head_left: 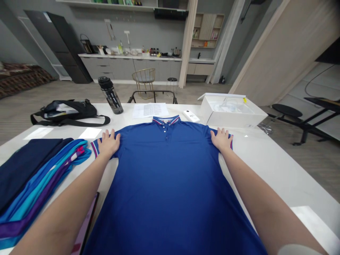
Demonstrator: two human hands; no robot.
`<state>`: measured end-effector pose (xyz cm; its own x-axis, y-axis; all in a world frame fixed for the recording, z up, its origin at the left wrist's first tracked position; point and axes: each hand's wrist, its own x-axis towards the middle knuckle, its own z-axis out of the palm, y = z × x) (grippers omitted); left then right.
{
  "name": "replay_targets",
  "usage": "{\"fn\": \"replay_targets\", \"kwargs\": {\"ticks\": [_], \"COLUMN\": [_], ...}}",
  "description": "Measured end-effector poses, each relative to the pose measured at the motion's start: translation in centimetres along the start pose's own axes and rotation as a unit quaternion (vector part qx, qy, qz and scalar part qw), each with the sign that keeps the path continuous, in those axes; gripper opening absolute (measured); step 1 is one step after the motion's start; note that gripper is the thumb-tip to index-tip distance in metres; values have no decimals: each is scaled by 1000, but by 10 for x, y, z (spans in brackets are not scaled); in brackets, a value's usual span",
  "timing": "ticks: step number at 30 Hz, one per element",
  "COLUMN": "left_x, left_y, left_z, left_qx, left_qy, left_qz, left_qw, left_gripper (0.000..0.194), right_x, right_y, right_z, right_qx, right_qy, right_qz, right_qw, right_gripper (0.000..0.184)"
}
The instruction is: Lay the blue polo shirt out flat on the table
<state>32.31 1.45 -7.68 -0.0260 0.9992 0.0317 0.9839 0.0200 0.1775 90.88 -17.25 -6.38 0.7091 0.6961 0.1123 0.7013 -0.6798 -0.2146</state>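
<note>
A blue polo shirt lies spread front side up on the white table, its striped collar pointing away from me. My left hand rests flat on the left sleeve, fingers spread. On the opposite sleeve my right hand lies flat too, with its fingers apart. Both sleeves end in red, white and blue striped cuffs that show just beyond my hands. The shirt's lower hem runs out of view at the bottom.
Folded clothes are stacked at the left, near a tablet-like device partly under my arm. Behind lie a black bag, a bottle, printed paper, a small white device and an open white box.
</note>
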Motion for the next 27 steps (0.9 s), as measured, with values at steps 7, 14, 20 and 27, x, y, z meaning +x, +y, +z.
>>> {"fn": "replay_targets", "kwargs": {"ticks": [7, 14, 20, 27], "left_x": [0, -27, -165, -373], "left_y": [-4, 37, 168, 309], "left_z": [-6, -20, -45, -26], "left_qx": [23, 18, -40, -90], "left_qy": [-29, 44, 47, -131], "left_qz": [25, 58, 436, 756], "left_qw": [999, 997, 898, 635], "left_gripper": [74, 68, 41, 30], "right_x": [15, 22, 39, 35], "right_y": [55, 72, 81, 81], "right_z": [-16, -9, -21, -27], "right_qx": [11, 18, 58, 256], "right_qy": [11, 13, 5, 5], "right_qz": [116, 93, 82, 107], "right_qw": [993, 995, 995, 961], "right_gripper": [68, 61, 47, 38]}}
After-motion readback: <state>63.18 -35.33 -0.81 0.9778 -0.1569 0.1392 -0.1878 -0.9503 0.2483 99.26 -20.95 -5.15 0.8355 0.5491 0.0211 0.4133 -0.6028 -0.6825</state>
